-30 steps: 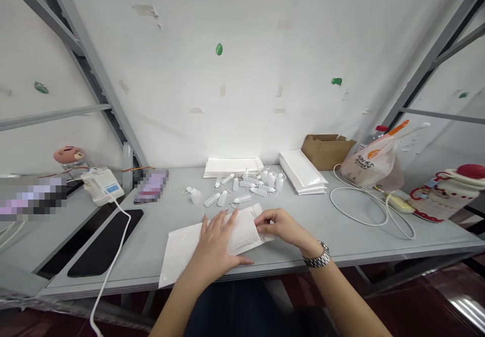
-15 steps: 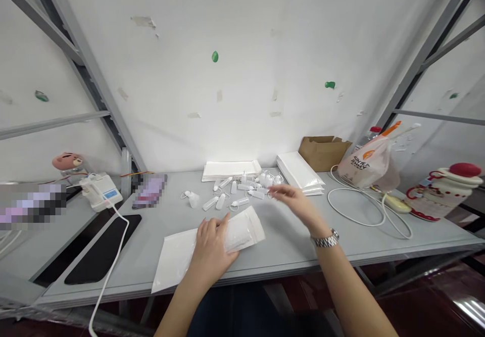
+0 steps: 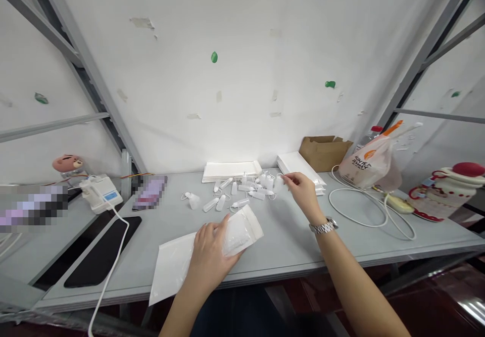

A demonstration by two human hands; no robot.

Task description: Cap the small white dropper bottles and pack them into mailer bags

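Note:
My left hand grips a white padded envelope, fingers over its top and thumb along the near edge. Its flap end points right. Another flat white envelope part shows left of the hand; whether it belongs to the same envelope I cannot tell. My right hand, with a metal watch on the wrist, pinches a small translucent squeeze bottle at the right end of the bottle group. Several similar squeeze bottles with tethered caps lie scattered beyond the envelope.
White envelopes lie in stacks at the back and back right, near a brown cardboard box. On the right are a plastic bag, a looped white cable and a red-lidded flask. A phone and power strip lie left.
My right hand has moved slightly right and away from me, and its fingers have closed on a bottle. My left hand still holds the envelope, which has shifted slightly.

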